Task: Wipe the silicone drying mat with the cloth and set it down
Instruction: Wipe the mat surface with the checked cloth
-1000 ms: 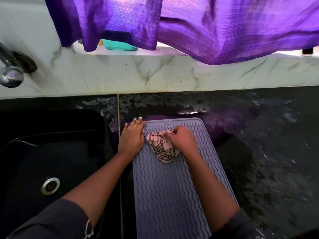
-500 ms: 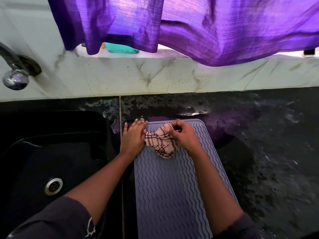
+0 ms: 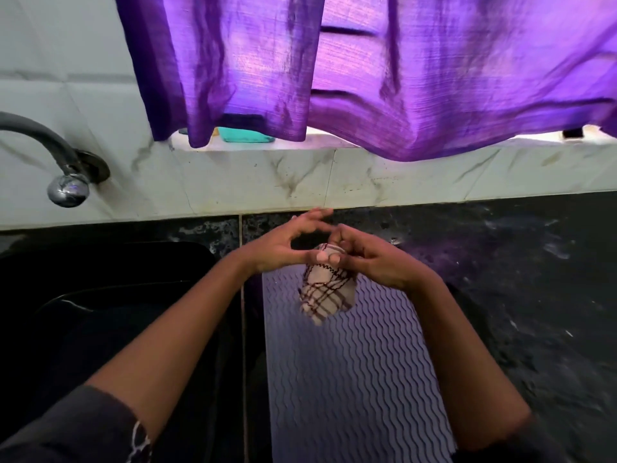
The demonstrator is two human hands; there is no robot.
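The grey silicone drying mat (image 3: 350, 372), ribbed with wavy lines, lies flat on the black counter just right of the sink. A pale checked cloth (image 3: 325, 292) with dark red lines hangs above the mat's far end. Both hands are raised off the mat and meet over it. My left hand (image 3: 283, 248) pinches the cloth's top with thumb and fingers, the other fingers spread. My right hand (image 3: 370, 262) also grips the cloth's top edge from the right. The mat's far edge is hidden behind the hands and cloth.
A black sink (image 3: 110, 315) lies at the left with a metal tap (image 3: 66, 182) above it. The dark wet counter (image 3: 517, 279) stretches to the right. A purple curtain (image 3: 384, 71) hangs over the tiled sill, where a teal object (image 3: 247, 135) rests.
Both hands have lifted off the mat. The cloth, pressed on the mat by my right hand before, now hangs in the air held by both hands. The camera has tilted up.
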